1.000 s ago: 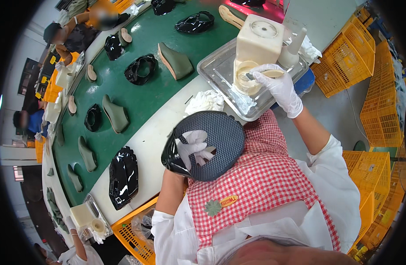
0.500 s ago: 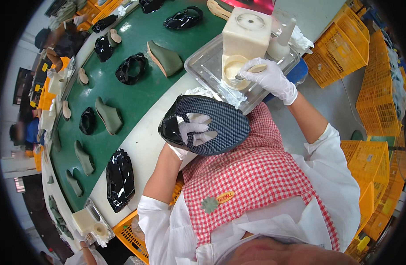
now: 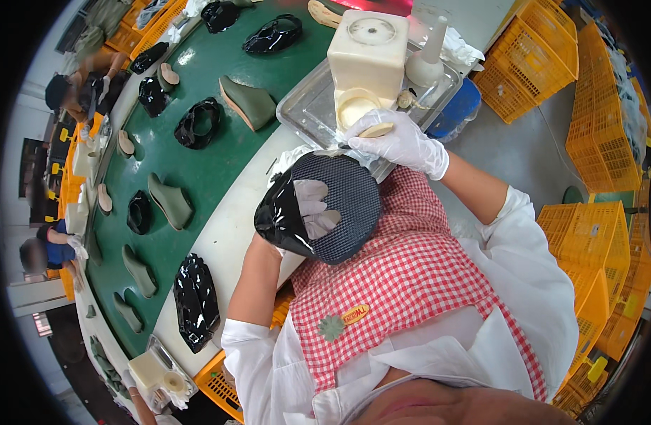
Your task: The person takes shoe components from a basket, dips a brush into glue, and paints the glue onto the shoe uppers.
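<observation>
In the middle of the frame, the left hand point(image 3: 313, 205) wears a white glove and reaches through the opening of a black shoe upper point(image 3: 354, 202), its fingers straight and side by side over the textured dark face; whether it also pinches the material cannot be told. Up and to the right, the gloved right hand point(image 3: 400, 139) pinches a brush point(image 3: 377, 130) by its pale handle, with the working end near the upper's top edge; contact there is unclear.

Just above, a white container point(image 3: 368, 57) stands in a metal tray point(image 3: 299, 108), beside a pale nozzle bottle point(image 3: 425, 67). Across the upper left, the green worktop point(image 3: 208, 71) carries more glossy black uppers and green shoe lasts. Yellow crates point(image 3: 527, 64) fill the right side.
</observation>
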`<state>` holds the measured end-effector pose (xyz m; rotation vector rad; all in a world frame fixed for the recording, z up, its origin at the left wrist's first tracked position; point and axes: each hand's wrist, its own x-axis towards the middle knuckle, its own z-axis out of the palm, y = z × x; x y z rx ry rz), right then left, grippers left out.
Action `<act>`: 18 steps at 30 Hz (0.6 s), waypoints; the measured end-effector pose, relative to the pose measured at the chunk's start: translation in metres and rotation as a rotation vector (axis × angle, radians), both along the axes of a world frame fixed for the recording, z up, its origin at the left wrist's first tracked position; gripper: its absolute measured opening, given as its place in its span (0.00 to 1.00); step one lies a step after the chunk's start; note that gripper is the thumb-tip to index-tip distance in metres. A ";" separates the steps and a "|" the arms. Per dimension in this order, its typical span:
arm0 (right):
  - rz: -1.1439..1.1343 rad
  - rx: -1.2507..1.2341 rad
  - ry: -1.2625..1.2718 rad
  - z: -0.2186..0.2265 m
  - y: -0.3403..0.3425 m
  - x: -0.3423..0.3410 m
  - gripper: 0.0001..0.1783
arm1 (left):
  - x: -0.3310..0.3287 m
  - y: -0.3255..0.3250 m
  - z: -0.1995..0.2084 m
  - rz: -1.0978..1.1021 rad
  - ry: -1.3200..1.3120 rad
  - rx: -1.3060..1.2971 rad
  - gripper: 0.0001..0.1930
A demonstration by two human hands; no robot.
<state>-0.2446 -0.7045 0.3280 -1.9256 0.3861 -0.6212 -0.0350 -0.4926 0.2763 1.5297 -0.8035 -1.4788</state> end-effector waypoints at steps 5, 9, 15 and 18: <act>-0.062 0.282 0.136 -0.017 -0.004 -0.018 0.10 | 0.004 0.003 0.012 0.140 0.116 -0.111 0.24; -0.089 0.291 0.154 0.000 0.000 -0.021 0.09 | -0.002 -0.005 0.036 0.329 0.202 0.058 0.25; -0.104 0.271 -0.029 0.011 0.004 -0.007 0.09 | -0.014 -0.012 0.048 0.341 0.082 0.055 0.27; -0.185 0.162 0.013 0.009 0.006 -0.006 0.08 | -0.006 -0.010 0.033 0.374 0.057 0.015 0.27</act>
